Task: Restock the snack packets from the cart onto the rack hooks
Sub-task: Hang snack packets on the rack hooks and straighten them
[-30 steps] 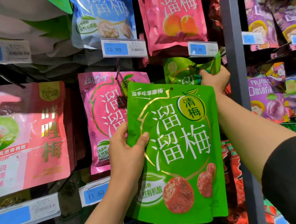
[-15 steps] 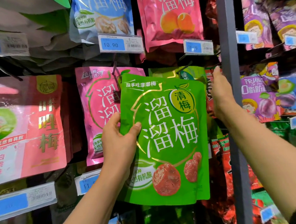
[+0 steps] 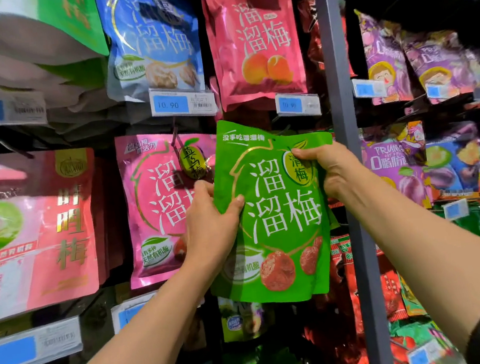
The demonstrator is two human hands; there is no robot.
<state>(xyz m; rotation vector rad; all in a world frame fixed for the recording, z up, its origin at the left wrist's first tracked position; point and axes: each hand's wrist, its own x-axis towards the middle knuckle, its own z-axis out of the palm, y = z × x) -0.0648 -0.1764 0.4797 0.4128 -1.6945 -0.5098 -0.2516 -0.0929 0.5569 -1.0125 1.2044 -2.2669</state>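
Observation:
A green snack packet (image 3: 279, 225) with white characters and dried plums printed on it is held up against the rack, between the pink packet (image 3: 158, 208) and the grey upright post (image 3: 350, 170). My left hand (image 3: 210, 223) grips its left edge, thumb on the front. My right hand (image 3: 332, 169) pinches its upper right corner, which is creased. Another green packet's edge shows just behind it. The hook is hidden behind the packet.
Rows of hanging packets fill the rack: a blue one (image 3: 156, 42) and a pink-red one (image 3: 254, 44) above, purple ones (image 3: 388, 56) right of the post, red ones (image 3: 353, 288) below. Price tags (image 3: 183, 103) stick out on hook ends.
My right hand left the packets behind and came forward to pinch the green packet's upper right corner. The packet has shifted right and up toward the post.

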